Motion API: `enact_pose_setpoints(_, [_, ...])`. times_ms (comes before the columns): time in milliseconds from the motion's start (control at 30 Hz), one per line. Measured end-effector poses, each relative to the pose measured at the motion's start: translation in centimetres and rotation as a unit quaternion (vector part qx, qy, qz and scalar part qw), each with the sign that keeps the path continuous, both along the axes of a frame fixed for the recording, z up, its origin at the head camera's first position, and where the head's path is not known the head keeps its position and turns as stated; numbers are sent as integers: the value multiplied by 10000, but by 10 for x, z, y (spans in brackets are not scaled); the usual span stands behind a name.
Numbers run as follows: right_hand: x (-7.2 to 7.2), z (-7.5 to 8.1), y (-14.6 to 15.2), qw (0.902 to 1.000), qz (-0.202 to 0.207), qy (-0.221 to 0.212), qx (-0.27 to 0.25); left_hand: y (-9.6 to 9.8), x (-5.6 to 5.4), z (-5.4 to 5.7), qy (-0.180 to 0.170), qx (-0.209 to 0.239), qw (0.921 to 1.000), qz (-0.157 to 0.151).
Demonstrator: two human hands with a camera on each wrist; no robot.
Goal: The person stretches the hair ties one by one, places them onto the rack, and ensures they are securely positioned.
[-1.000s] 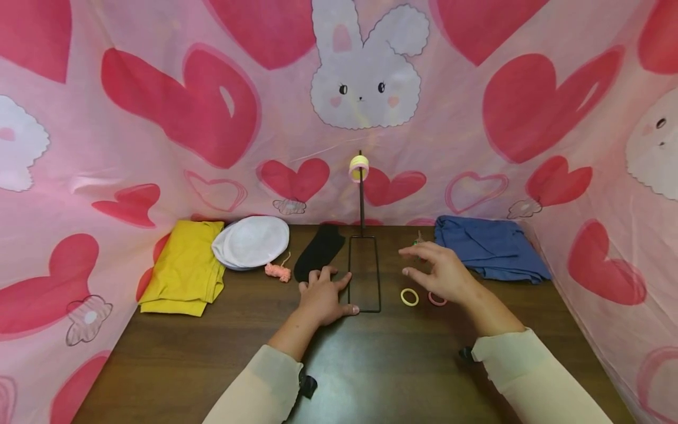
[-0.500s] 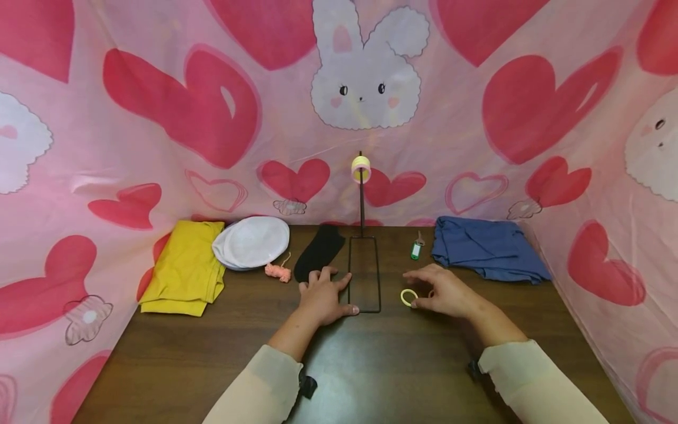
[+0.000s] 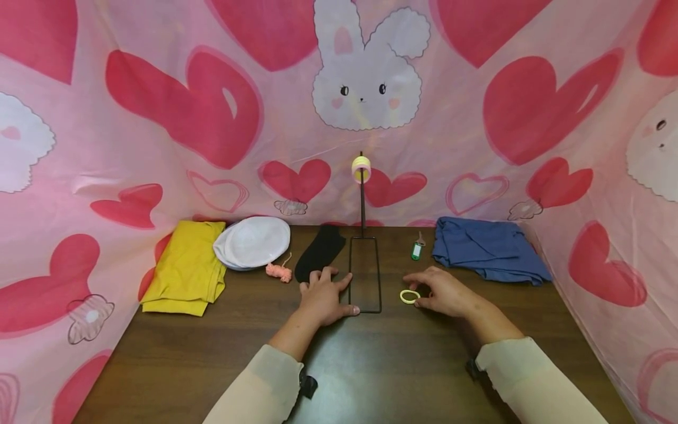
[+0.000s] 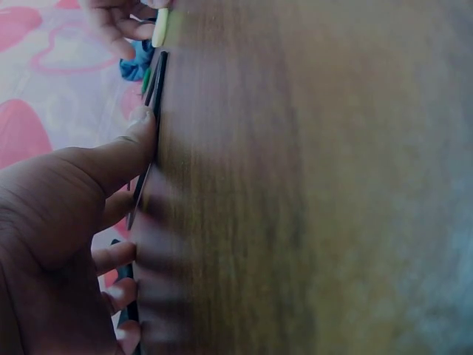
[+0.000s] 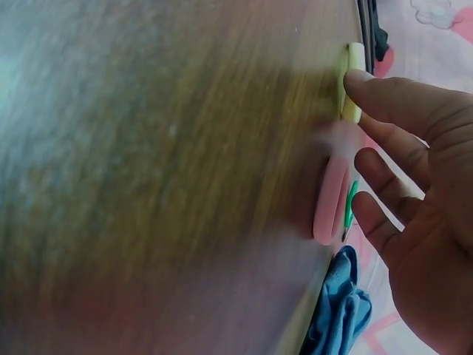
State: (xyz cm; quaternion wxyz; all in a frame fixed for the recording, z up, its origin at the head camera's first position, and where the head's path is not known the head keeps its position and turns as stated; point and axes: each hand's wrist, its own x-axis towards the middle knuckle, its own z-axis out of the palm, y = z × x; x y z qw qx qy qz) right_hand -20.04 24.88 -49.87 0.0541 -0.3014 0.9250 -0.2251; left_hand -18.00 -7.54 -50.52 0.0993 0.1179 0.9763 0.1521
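Observation:
My right hand (image 3: 445, 291) pinches a yellow ring (image 3: 409, 297) between thumb and index finger; in the right wrist view the thumb lies on its edge. Below the other fingers a pink ring (image 5: 332, 200) lies on the table, hidden behind the hand in the head view. My left hand (image 3: 324, 297) is spread over the left side of a black wire stand (image 3: 379, 277), its thumb at the front bar of the rectangular base. Its other fingertips reach the near end of a black sock (image 3: 319, 253). Yellow and pink rings (image 3: 361, 169) hang near the top of the stand.
Left of the sock are a pink yarn bundle (image 3: 279, 271), a white cap (image 3: 254, 241) and a folded yellow cloth (image 3: 185, 268). A key with a green tag (image 3: 416, 250) and a folded blue cloth (image 3: 487, 250) lie at the back right. Heart-patterned fabric walls enclose the table.
My right hand has come down toward the table and taken hold of the yellow ring, which now tilts. The key tag has come into sight. My left hand has stayed put.

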Motion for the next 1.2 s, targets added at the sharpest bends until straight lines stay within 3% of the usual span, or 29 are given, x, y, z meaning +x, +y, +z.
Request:
enact_pose_setpoints(233, [0, 2, -2, 9999, 21, 98, -66, 0, -1, 0, -6, -53, 10000, -1])
enact_pose_setpoints(567, [2, 9, -8, 9979, 118, 327, -545, -1, -2, 1, 24, -26, 10000, 38])
enact_pose_setpoints(900, [9, 26, -13, 9892, 246, 1011, -1030, 0, 1, 1, -7, 3, 10000, -19])
enact_pose_setpoints(1200, [9, 46, -29, 9752, 509, 1619, -1419, 0, -1, -1, 25, 3, 10000, 9])
